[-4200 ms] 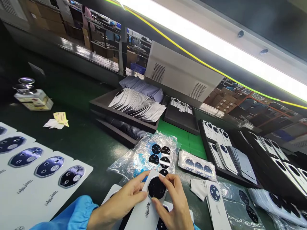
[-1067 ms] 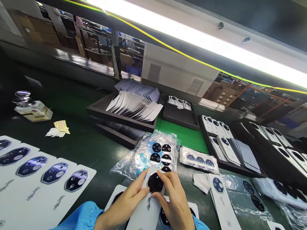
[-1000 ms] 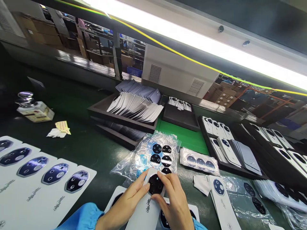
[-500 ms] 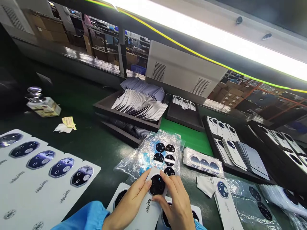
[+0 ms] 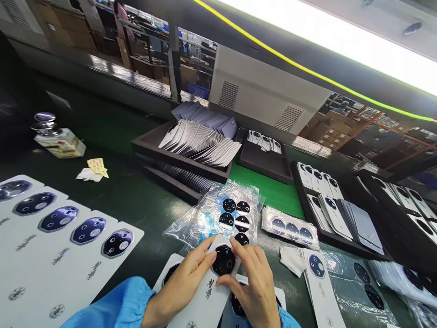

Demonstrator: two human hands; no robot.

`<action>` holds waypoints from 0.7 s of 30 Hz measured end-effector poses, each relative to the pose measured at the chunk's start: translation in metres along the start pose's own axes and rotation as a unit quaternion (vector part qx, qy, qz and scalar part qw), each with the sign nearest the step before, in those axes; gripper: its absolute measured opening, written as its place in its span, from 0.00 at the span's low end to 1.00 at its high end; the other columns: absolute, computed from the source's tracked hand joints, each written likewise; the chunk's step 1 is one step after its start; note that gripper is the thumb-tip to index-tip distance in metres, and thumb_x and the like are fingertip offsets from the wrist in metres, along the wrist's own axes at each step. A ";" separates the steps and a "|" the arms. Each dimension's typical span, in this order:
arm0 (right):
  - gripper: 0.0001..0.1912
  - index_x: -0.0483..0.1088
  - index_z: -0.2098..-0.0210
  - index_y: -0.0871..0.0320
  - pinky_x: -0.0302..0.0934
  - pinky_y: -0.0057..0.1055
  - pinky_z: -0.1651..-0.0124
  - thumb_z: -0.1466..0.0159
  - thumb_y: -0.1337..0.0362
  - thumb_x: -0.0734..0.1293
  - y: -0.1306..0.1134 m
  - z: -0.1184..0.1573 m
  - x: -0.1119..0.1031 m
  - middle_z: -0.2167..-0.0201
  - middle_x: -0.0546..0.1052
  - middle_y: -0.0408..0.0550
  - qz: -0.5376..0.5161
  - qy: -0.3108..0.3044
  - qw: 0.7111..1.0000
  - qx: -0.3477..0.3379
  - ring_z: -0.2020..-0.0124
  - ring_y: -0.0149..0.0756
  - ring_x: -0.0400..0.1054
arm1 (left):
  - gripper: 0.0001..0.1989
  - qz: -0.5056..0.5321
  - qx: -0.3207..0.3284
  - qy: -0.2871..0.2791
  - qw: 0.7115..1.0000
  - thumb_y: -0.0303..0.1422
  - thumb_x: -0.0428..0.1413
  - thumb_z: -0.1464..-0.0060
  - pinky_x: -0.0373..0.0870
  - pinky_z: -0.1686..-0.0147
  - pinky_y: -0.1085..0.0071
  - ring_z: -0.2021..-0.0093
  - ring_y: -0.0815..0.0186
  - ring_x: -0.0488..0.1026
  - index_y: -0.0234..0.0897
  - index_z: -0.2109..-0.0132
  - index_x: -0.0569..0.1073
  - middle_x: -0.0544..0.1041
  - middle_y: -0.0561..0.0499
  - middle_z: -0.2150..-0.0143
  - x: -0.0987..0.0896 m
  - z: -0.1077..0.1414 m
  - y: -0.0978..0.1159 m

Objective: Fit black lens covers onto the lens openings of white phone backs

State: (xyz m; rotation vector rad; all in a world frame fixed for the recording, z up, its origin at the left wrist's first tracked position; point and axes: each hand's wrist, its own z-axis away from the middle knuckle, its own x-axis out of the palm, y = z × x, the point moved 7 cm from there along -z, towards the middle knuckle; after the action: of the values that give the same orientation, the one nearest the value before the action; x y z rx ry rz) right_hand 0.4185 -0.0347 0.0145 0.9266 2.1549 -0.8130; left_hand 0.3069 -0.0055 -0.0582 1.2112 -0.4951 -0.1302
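My left hand (image 5: 184, 284) grips the left edge of a white phone back cover (image 5: 200, 306), its thumb by the camera area. On the upper part of this cover lies a black eight-sided camera lens plate (image 5: 223, 261) with a small blue dot. My right hand (image 5: 256, 279) is closed on the cover's other side, index finger at the top edge and thumb below the plate. More covers lie beneath, largely hidden by my hands. Just beyond, a clear plastic bag (image 5: 205, 212) bears several black lens plates (image 5: 242, 223).
A row of white covers (image 5: 37, 269) lies at left. Behind it stand a pump bottle (image 5: 59, 141) and a crumpled tissue (image 5: 89, 175). Black trays (image 5: 160, 152) full of covers are at the back, another tray (image 5: 297, 196) at right. Wrapped lens plates (image 5: 290, 228) and a white cloth (image 5: 292, 260) lie nearer.
The camera view has shifted slightly, so the bench appears a little higher. Both hands keep their hold on the cover in nearly the same pose, with the right fingers slightly moved.
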 end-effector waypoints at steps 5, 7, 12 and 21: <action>0.29 0.60 0.41 0.56 0.66 0.32 0.64 0.36 0.49 0.64 0.006 0.001 -0.001 0.66 0.74 0.47 -0.034 -0.001 0.999 0.014 0.66 0.37 0.67 | 0.39 0.052 -0.024 -0.012 0.998 0.57 0.56 0.52 0.68 0.52 0.63 0.50 0.52 0.73 0.38 0.39 0.64 0.74 0.43 0.46 0.001 0.001 -0.005; 0.26 0.60 0.40 0.54 0.67 0.31 0.62 0.34 0.52 0.64 0.011 0.003 -0.002 0.63 0.74 0.48 -0.058 0.004 0.998 0.027 0.63 0.38 0.68 | 0.38 0.070 -0.033 -0.014 0.997 0.56 0.56 0.51 0.69 0.54 0.65 0.52 0.54 0.74 0.40 0.39 0.63 0.75 0.44 0.47 0.000 0.001 -0.008; 0.15 0.66 0.46 0.52 0.68 0.26 0.65 0.32 0.64 0.61 0.037 0.018 0.000 0.57 0.73 0.50 -0.132 0.031 0.979 0.151 0.62 0.35 0.70 | 0.36 0.103 -0.031 -0.010 0.994 0.53 0.58 0.50 0.70 0.55 0.67 0.53 0.55 0.74 0.39 0.39 0.63 0.76 0.45 0.49 -0.002 -0.001 -0.006; 0.29 0.70 0.55 0.62 0.64 0.26 0.76 0.43 0.43 0.69 0.050 0.037 0.039 0.79 0.72 0.43 -0.455 -0.049 0.777 0.432 0.79 0.31 0.66 | 0.40 0.100 -0.045 0.008 0.994 0.55 0.59 0.54 0.63 0.75 0.77 0.73 0.69 0.69 0.36 0.41 0.65 0.78 0.50 0.67 -0.003 -0.003 -0.007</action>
State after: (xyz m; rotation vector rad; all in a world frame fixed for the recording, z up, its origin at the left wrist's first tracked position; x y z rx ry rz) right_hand 0.4480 -0.0190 -0.0509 0.0797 2.0409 -2.3921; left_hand 0.3071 -0.0041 -0.0662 1.0685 -0.5871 0.0275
